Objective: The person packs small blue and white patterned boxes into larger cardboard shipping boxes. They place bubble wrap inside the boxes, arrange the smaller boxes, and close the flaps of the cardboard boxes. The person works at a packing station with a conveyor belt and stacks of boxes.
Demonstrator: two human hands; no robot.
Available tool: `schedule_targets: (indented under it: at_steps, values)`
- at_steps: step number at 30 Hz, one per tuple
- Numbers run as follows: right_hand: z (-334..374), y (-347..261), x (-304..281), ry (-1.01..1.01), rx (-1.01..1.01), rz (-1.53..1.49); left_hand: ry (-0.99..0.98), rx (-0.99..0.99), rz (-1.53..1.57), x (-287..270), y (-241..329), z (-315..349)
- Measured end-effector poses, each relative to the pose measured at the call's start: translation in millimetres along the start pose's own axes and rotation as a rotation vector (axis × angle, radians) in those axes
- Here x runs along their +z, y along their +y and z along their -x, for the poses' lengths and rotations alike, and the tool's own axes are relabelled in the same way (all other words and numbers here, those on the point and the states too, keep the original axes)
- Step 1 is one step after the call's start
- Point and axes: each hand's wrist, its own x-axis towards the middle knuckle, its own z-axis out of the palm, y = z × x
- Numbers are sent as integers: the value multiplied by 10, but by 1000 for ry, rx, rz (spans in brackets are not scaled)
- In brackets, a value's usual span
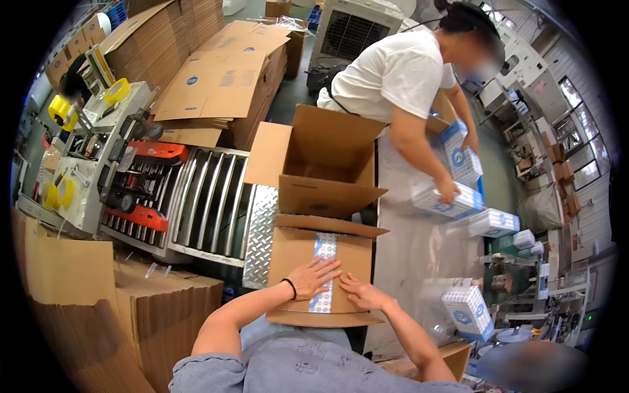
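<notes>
Right in front of me is a brown cardboard carton [291, 252], its two side flaps folded inward. Between those flaps a strip of white-and-blue patterned packaging [325, 245] shows. The carton's near and far flaps stick outward. My left hand [313, 279] lies flat with fingers stretched, reaching from the left flap across the strip. On the right flap rests my right hand [364, 292], fingers extended and close to the left fingertips. Just beyond stands a second carton [331, 141] with its flaps up; its floor is out of sight.
Across the metal table [419, 255], a co-worker [400, 78] handles white-and-blue packs [452, 198]. Another pack [467, 313] lies nearer me. Left are a roller conveyor [213, 203], a tape machine with red parts [154, 152], flattened cartons [216, 78] and stacked cardboard [167, 308].
</notes>
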Motion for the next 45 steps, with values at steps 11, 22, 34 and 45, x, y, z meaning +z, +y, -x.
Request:
schedule_targets:
  at_steps: [11, 22, 34, 45]
  values:
    - [-358, 177, -101, 505, -20, 329, 20, 132, 88, 65, -152, -265]
    - [-95, 697, 55, 274, -81, -176, -108, -202, -19, -952, 460, 1031]
    - [64, 433, 993, 799, 504, -526, 596, -858, 842, 377, -674, 702]
    - [-1416, -801, 1332, 1080, 590, -1240, 372, -747, 767, -484, -2073, 1454]
